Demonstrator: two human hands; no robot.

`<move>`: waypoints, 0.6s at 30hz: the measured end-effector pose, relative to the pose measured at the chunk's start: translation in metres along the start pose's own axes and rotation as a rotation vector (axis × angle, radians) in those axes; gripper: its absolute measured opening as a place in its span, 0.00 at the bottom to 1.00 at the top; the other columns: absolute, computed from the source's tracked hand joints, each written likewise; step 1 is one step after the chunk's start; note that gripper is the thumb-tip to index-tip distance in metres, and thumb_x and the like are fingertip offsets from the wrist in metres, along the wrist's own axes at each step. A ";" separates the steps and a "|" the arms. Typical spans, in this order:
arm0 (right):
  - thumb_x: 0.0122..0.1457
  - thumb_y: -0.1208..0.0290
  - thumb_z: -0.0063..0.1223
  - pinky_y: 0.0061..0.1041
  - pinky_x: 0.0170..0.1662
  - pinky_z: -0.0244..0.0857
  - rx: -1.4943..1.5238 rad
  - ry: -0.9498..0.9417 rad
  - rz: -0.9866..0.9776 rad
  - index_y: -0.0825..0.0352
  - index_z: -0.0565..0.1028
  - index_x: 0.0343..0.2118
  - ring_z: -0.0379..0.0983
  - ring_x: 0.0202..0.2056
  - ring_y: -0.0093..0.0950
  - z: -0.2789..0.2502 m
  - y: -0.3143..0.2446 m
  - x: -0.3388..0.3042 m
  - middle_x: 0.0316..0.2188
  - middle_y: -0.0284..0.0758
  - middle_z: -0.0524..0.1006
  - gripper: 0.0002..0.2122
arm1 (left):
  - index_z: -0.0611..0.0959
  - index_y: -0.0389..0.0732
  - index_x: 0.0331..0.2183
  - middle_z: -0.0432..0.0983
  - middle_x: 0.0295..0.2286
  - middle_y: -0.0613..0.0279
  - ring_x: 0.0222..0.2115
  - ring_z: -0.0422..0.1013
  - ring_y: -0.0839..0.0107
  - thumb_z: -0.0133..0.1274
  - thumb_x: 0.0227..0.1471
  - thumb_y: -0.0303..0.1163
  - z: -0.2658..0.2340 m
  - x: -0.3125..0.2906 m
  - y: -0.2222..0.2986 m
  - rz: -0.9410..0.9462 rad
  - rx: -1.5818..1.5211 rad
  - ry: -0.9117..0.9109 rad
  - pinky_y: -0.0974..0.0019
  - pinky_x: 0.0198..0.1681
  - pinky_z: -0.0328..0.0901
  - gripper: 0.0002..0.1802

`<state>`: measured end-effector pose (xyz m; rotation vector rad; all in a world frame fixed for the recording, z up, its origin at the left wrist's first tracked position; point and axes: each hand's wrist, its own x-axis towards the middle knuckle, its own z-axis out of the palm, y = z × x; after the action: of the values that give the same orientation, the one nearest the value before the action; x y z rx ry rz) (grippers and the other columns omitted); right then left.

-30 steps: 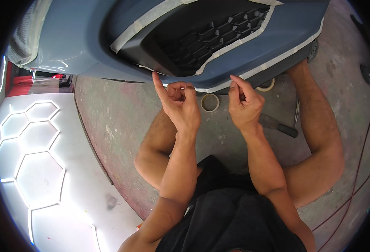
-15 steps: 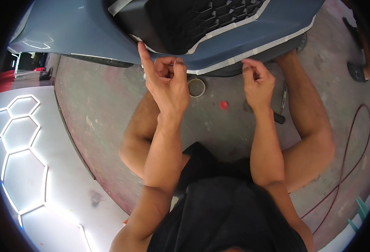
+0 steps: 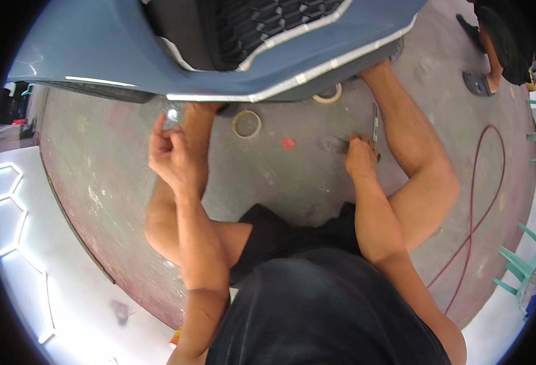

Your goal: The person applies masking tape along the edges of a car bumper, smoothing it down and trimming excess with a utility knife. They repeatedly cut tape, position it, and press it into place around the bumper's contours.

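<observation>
My left hand (image 3: 174,157) is raised beside my left leg, below the bumper, its index finger stretched out and the other fingers curled; no held thing shows. Just beyond it is a shiny clear patch, like plastic film (image 3: 172,114). Low over the floor, my right hand (image 3: 361,158) has its fingers bent downward and closed. It is beside a dark, partly see-through flat piece (image 3: 336,145) and a slim knife-like tool (image 3: 375,125). Its fingertips are hidden, so any grip is unclear. Ahead, white masking tape (image 3: 304,77) edges the blue-grey car bumper (image 3: 213,84).
Two rolls of tape (image 3: 247,124) (image 3: 327,96) and a small red piece (image 3: 288,143) lie on the floor. A red hose (image 3: 476,207) loops at the right, near green stools (image 3: 520,261). Another person's leg (image 3: 493,61) is at the far right.
My left hand has left the bumper's grille edge and moved down and left. My right hand has dropped from the taped lower edge toward the floor tools. The view has shifted right.
</observation>
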<state>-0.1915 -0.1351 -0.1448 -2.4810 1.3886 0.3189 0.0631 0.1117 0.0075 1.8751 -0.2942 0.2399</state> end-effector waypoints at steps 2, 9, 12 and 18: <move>0.57 0.76 0.60 0.47 0.60 0.66 -0.020 0.028 0.007 0.64 0.80 0.50 0.74 0.54 0.49 0.007 -0.004 -0.003 0.49 0.42 0.79 0.17 | 0.81 0.27 0.53 0.79 0.25 0.65 0.24 0.71 0.82 0.54 0.58 0.20 -0.004 0.002 -0.006 -0.019 -0.060 -0.015 0.75 0.31 0.67 0.20; 0.61 0.73 0.58 0.42 0.51 0.70 0.281 -0.251 -0.352 0.71 0.79 0.46 0.77 0.47 0.50 -0.054 -0.039 -0.045 0.44 0.50 0.78 0.12 | 0.81 0.26 0.52 0.78 0.24 0.66 0.24 0.70 0.81 0.52 0.59 0.21 -0.013 0.007 -0.013 -0.066 -0.121 0.015 0.74 0.33 0.67 0.20; 0.65 0.69 0.58 0.44 0.39 0.66 0.686 -0.310 -0.616 0.74 0.71 0.35 0.74 0.33 0.48 -0.103 -0.070 -0.065 0.33 0.49 0.74 0.12 | 0.81 0.25 0.52 0.78 0.25 0.64 0.24 0.71 0.80 0.51 0.58 0.21 -0.015 0.006 -0.015 -0.093 -0.140 0.045 0.74 0.35 0.68 0.20; 0.68 0.70 0.53 0.45 0.35 0.69 1.034 0.251 -0.841 0.70 0.71 0.35 0.76 0.33 0.49 -0.138 -0.155 -0.051 0.29 0.44 0.76 0.08 | 0.83 0.28 0.50 0.81 0.31 0.59 0.30 0.75 0.67 0.57 0.55 0.28 -0.021 0.024 -0.033 0.031 0.383 0.162 0.62 0.37 0.70 0.22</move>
<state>-0.0777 -0.0651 0.0212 -1.9327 0.2634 -0.7191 0.0963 0.1400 -0.0079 2.2133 -0.1739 0.4943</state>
